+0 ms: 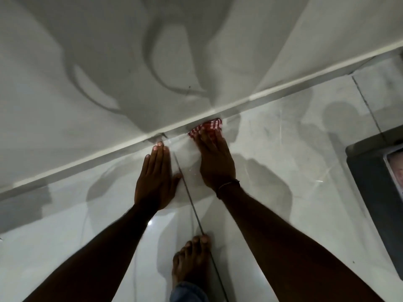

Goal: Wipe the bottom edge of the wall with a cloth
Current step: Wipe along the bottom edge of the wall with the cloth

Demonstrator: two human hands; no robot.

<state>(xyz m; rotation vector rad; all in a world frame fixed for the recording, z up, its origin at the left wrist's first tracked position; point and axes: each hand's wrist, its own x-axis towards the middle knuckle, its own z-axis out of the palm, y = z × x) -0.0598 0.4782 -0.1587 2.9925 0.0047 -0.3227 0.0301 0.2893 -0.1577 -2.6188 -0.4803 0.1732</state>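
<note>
A red-and-white checked cloth lies bunched on the glossy tiled floor, pushed up against the bottom edge of the wall, a pale strip running diagonally from lower left to upper right. My right hand lies flat on the cloth, fingers pointing at the wall and covering most of it. My left hand rests flat on the floor to the left of it, fingers together, fingertips almost at the wall's base, holding nothing.
A dark flat object with a printed picture lies on the floor at the right. My bare foot stands on the tile behind my hands. A dark grout line runs between the hands. Shadows fall on the white wall.
</note>
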